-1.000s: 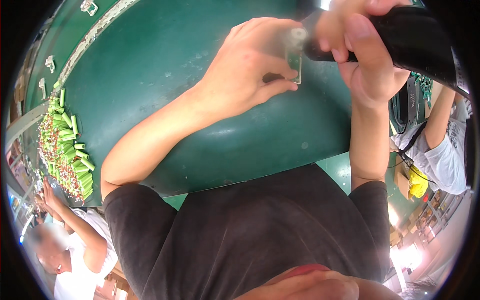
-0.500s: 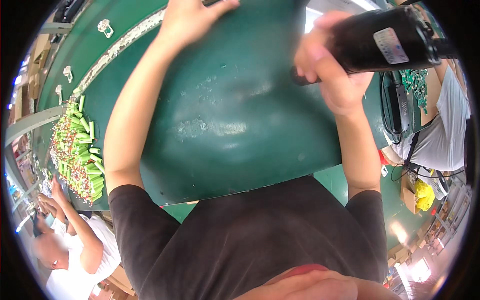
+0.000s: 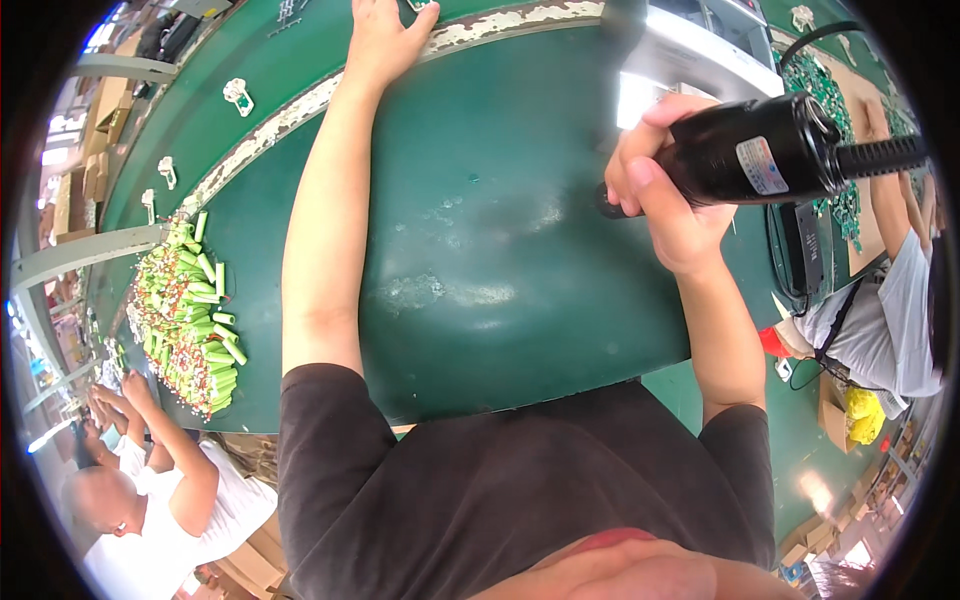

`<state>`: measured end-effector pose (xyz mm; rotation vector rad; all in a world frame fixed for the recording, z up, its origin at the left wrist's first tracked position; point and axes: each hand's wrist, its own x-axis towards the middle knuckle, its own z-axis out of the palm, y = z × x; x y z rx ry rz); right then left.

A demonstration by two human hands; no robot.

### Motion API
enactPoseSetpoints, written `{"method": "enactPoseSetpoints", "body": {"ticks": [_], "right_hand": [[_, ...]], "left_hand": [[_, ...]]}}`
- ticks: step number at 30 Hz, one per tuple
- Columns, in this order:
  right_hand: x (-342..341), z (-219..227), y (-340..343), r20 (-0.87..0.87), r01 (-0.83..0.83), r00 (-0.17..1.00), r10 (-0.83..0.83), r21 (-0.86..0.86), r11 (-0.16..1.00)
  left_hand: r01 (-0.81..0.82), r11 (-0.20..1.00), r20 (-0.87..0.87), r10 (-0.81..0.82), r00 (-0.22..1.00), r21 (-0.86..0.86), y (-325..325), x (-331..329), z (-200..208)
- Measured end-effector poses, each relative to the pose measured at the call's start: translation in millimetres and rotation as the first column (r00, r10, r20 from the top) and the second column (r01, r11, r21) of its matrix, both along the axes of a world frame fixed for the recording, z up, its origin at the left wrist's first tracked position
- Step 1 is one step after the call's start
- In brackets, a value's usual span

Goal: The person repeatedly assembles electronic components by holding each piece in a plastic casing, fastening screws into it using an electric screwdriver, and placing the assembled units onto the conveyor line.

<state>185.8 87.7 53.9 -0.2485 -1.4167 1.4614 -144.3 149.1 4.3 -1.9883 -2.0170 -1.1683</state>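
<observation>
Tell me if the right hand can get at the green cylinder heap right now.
Probably not: the right hand grips a black tool, and the left forearm lies between it and the heap.

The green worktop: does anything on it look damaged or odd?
Yes, mildly. A pale, rough patch breaks the green worktop's smoother surface, so it looks scuffed. Along the far edge, the pale strip has ragged brown blotches, as if its paint were flaking.

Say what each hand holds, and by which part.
Right hand: black corded tool, gripped at the end opposite its cable. Left hand: partly cut off; cannot tell.
</observation>
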Motion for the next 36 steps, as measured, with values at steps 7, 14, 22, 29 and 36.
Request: {"method": "enactPoseSetpoints", "body": {"ticks": [7,14,22,29,36], "right_hand": [[-3,0,-2,-0.020,-0.012,1.000,0.013,0.026,1.000],[-7,-1,-11,0.043,0.017,0.999,-0.019,0.038,0.999],[-7,-2,-11,0.109,0.005,0.994,-0.015,0.097,0.995],[-5,-1,-8,0.114,-0.007,0.993,0.003,0.032,0.999],[-3,-2,-6,0.133,-0.008,0.991,0.005,0.020,1.000]], "left_hand": [[-0.002,0.998,-0.035,0.005,0.999,0.064,-1,-2,-1],[-0.069,0.997,0.107,0.065,0.992,0.032,4,-14,0],[-0.291,0.952,-0.112,0.281,0.953,-0.095,14,-167,-11],[-0.640,0.734,-0.340,0.555,0.759,-0.229,-8,-224,-49],[-0.683,0.592,-0.255,0.646,0.719,-0.427,-15,-208,-8]]}}
